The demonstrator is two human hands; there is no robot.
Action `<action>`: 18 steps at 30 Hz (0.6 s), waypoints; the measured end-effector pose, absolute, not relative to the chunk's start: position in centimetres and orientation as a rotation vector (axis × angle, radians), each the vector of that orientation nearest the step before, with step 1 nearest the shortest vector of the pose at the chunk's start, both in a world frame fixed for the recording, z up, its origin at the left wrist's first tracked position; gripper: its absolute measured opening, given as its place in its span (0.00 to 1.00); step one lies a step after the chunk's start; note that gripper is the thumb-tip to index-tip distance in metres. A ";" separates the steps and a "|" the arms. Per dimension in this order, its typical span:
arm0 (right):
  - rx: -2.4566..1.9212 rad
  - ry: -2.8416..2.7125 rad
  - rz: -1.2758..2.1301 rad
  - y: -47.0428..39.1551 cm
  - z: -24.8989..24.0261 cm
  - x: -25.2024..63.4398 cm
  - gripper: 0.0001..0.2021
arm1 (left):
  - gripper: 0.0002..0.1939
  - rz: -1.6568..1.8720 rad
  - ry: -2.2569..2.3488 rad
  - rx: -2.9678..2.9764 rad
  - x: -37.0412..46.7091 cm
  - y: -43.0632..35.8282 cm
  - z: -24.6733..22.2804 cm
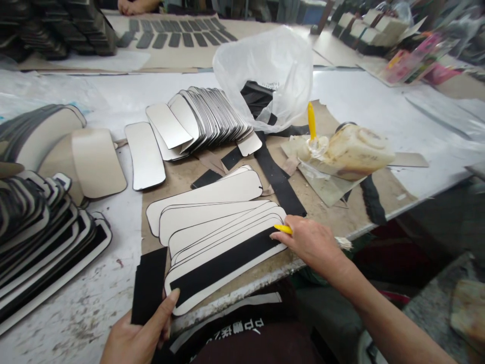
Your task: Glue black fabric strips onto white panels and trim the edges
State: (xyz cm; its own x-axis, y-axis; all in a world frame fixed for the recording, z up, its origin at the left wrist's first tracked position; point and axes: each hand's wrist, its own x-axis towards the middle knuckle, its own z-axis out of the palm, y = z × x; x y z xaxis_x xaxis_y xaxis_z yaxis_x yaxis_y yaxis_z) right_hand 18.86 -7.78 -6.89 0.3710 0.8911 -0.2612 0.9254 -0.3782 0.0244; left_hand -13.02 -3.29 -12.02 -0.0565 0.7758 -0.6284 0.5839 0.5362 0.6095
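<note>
A white rounded panel (227, 283) lies at the table's front edge with a long black strip (231, 260) along its middle. My right hand (308, 240) is closed around a brush, its yellow handle tip (283, 229) pointing left and its pale bristles (344, 243) sticking out behind. That hand rests at the strip's right end. At the other end, the thumb of my left hand (146, 326) touches the panel's left corner. A bundle of black strips (149, 283) is in my left hand, whose other fingers are partly hidden. More white panels (208, 194) lie fanned behind.
Stacked black-striped panels (76, 253) stand left. Behind is a row of curved white pieces (212, 119) beside a plastic bag (265, 55) of black material. A glue-stained container (359, 149) with a yellow-handled tool (311, 121) sits right. Another person's hand (131, 7) shows at the far table.
</note>
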 end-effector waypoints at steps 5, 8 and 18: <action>2.652 1.697 -0.260 -9.7 -7.1 20.0 0.11 | 0.27 0.267 1.790 1.141 -12.1 -3.6 -11.1; 2.679 1.787 -0.336 -10.4 -7.5 19.9 0.12 | 0.25 0.285 1.747 1.141 -12.0 -3.5 -11.0; 2.863 2.037 -0.371 -12.0 -9.8 18.7 0.16 | 0.20 0.551 1.719 1.159 -10.6 -4.3 -10.3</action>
State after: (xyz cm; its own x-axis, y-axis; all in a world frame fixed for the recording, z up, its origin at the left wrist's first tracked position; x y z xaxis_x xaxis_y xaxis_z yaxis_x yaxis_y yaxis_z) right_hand 18.75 -11.97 -9.83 0.3393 0.9390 0.0562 0.8589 -0.2849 -0.4256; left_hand -10.64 -4.33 -10.34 -0.0927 0.8837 -0.4588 0.4525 0.4479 0.7711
